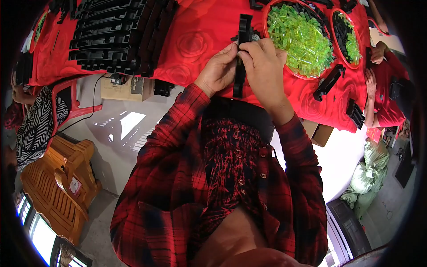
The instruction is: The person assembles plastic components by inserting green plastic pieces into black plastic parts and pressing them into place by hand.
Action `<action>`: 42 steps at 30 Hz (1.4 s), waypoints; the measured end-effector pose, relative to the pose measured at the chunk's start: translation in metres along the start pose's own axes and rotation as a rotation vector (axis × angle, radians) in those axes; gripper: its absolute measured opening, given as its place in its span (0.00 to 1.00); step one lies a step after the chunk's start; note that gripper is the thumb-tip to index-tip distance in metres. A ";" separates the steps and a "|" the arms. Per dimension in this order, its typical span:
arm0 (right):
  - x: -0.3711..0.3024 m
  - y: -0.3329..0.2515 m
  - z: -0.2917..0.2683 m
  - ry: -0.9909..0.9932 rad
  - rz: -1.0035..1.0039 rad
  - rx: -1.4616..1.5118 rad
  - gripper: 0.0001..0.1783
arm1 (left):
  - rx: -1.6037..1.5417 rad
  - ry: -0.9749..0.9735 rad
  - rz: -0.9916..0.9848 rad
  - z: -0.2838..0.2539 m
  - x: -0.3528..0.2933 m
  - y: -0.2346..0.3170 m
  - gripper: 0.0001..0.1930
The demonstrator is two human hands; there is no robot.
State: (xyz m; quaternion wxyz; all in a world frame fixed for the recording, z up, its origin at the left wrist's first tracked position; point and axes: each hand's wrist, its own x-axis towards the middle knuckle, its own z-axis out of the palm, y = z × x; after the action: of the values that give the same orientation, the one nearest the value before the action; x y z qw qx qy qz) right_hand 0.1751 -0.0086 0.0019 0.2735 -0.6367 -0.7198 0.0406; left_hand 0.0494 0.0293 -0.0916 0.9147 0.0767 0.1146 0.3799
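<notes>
Both my hands grip one long black plastic part (242, 31) that stands on end over the edge of a table with a red cloth (195, 40). My left hand (218, 71) clasps its left side, fingers curled around it. My right hand (262, 66) is closed over the right side, fingertips pressing near the middle. Just right of my hands, a red round tray (266, 31) holds several small translucent green pieces (300, 38).
Stacks of black plastic parts (111, 35) cover the table's left. A second red tray (334, 35) holds black and green pieces. Loose black parts (329, 82) lie at the right edge, where another person's hand (370, 82) rests. A cardboard box (126, 89) sits under the table; a wooden chair (58, 182) stands lower left.
</notes>
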 end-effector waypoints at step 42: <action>-0.024 0.018 0.044 -0.112 0.456 0.554 0.09 | -0.015 -0.073 -0.063 0.000 0.000 -0.001 0.17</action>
State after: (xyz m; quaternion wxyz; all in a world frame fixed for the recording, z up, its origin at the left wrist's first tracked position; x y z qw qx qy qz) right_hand 0.1726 -0.0149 -0.0505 0.3798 -0.6794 -0.5348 0.3288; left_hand 0.0502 0.0289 -0.0919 0.9303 0.0799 0.0807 0.3489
